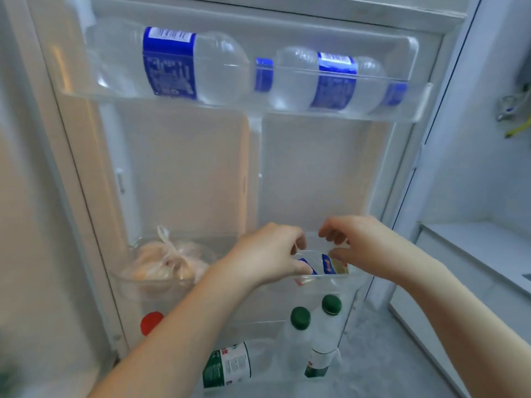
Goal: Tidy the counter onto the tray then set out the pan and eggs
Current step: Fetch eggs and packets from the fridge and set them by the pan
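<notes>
I face an open fridge door. On the left of its middle shelf [161, 285] lies a knotted clear bag of pale brown eggs [166, 262]. On the right of that shelf sits a clear plastic box [321, 265] with blue and yellow packets inside. My left hand [270, 254] grips the box's left end between thumb and curled fingers. My right hand [359, 242] pinches its upper right edge, fingers curled. The frame is blurred. No pan is in view.
Two big water bottles with blue labels [172, 64] lie in the top door shelf. The bottom shelf holds two green-capped bottles [300, 317], a lying green-labelled bottle [230, 366] and a red cap [151, 323]. A white counter [488, 245] stands at the right.
</notes>
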`<state>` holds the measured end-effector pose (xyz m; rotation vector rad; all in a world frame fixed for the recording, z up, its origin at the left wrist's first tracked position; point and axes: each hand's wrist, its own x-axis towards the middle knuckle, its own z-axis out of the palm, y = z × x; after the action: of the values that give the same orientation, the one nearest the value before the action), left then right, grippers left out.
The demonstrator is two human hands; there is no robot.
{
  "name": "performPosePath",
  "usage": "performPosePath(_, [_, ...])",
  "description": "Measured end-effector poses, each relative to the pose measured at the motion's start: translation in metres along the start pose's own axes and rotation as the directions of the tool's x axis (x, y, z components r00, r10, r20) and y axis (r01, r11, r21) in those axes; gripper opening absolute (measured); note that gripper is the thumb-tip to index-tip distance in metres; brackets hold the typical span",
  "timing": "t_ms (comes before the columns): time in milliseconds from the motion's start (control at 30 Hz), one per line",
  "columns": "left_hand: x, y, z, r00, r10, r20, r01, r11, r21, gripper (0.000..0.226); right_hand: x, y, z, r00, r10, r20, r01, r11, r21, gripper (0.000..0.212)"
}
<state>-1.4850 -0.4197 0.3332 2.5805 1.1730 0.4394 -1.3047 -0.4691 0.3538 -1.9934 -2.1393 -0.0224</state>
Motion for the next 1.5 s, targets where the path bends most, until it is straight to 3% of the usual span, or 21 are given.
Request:
performPosePath(233, [0.021,0.006,0.001,0.982,-0.084,0.171,0.060,0.988,0.140,0.065,0.009,-0.004,-0.009,0.948,0.045,0.316,-0.012,0.994,-0.108,0.055])
performPosePath(400, [0.024,0.010,0.003,0.973,-0.088,0.214,0.069,0.993,0.093,0.046,0.014,-0.005,-0.006,0.923,0.050,0.381,0.008,0.989,-0.148,0.046])
performPosePath(533, [0.024,0.010,0.005,0.980,-0.056,0.192,0.044,0.997,0.070,0.026,0.014,-0.004,-0.003,0.937,0.027,0.348,0.032,0.986,-0.162,0.032])
performPosePath(667, [0.020,0.005,0.000,0.998,-0.050,0.042,0.050,0.999,0.008,0.019,0.011,-0.001,-0.005,0.962,-0.005,0.271,0.038,0.993,-0.115,0.026])
performPosePath(833, [0.002,-0.008,-0.012,0.979,-0.110,-0.173,0.053,0.951,-0.304,0.014,0.006,0.003,-0.019,0.991,-0.063,0.120,0.062,0.998,0.013,0.027])
performPosePath(1000, [-0.035,-0.017,-0.028,0.919,-0.224,-0.325,-0.024,0.790,-0.613,0.010,0.005,-0.016,-0.018,0.987,-0.095,-0.132,0.126,0.959,0.252,0.016])
performPosePath(1100, [-0.058,-0.031,-0.031,0.885,-0.276,-0.374,-0.099,0.675,-0.731,0.006,0.004,-0.041,-0.006,0.975,-0.111,-0.192,0.202,0.797,0.569,0.016])
performPosePath(1233, [-0.094,-0.055,-0.029,0.815,-0.407,-0.412,-0.159,0.528,-0.835,0.012,0.005,-0.084,0.021,0.966,-0.180,-0.187,0.238,0.327,0.915,0.016])
performPosePath(1300, [-0.112,-0.063,-0.029,0.780,-0.456,-0.429,-0.213,0.451,-0.867,0.020,0.007,-0.105,0.035,0.965,-0.205,-0.165,0.188,0.097,0.977,0.016])
performPosePath(1400, [-0.143,-0.074,-0.030,0.692,-0.557,-0.459,-0.293,0.364,-0.884,0.035,0.015,-0.139,0.052,0.911,-0.386,-0.141,0.069,-0.194,0.979,0.026])
performPosePath(1500, [-0.178,-0.082,-0.034,0.563,-0.643,-0.519,-0.314,0.415,-0.854,0.047,0.022,-0.174,0.062,0.836,-0.534,-0.127,-0.077,-0.343,0.936,0.037])
